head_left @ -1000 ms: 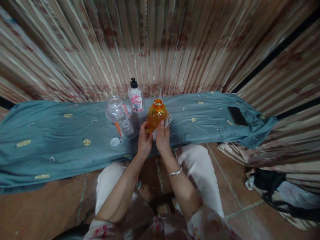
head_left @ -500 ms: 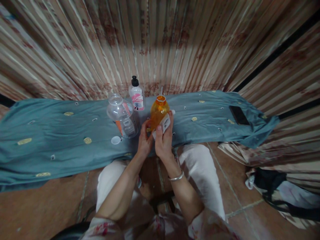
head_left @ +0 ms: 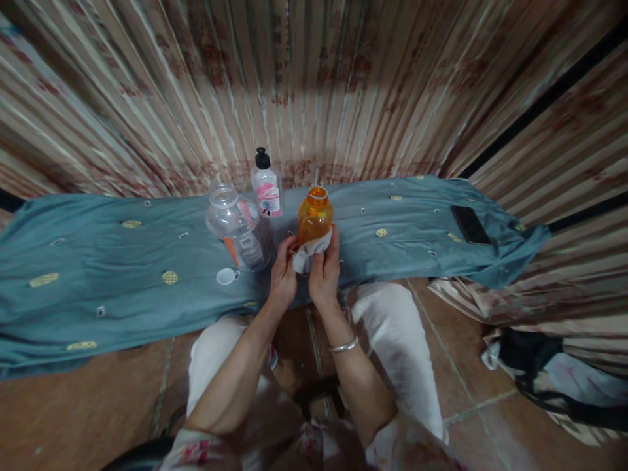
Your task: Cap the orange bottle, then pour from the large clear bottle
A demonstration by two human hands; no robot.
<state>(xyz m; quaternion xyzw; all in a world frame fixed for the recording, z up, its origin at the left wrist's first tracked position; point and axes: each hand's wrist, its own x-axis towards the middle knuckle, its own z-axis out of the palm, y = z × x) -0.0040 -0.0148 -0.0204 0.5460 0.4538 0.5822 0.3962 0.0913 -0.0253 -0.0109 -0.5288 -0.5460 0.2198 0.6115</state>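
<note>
An open orange bottle (head_left: 314,221) stands upright in front of me, held between both hands over the blue-grey cloth (head_left: 98,261). My left hand (head_left: 283,275) grips its lower left side with curled fingers. My right hand (head_left: 324,275) presses a white rag (head_left: 307,250) against the bottle's lower front, fingers wrapped round it. A silver bangle sits on my right wrist.
A clear empty bottle (head_left: 235,226) lies tilted to the left, with a small white cap (head_left: 226,277) beside it. A white bottle with a black cap (head_left: 265,184) stands behind. A dark phone (head_left: 470,224) lies at the cloth's right end. Striped curtain hangs behind; a dark bag (head_left: 530,366) lies on the tiled floor.
The orange bottle has gone from tilted to upright. My right hand brought the white rag from the bottle's right side round to its lower front.
</note>
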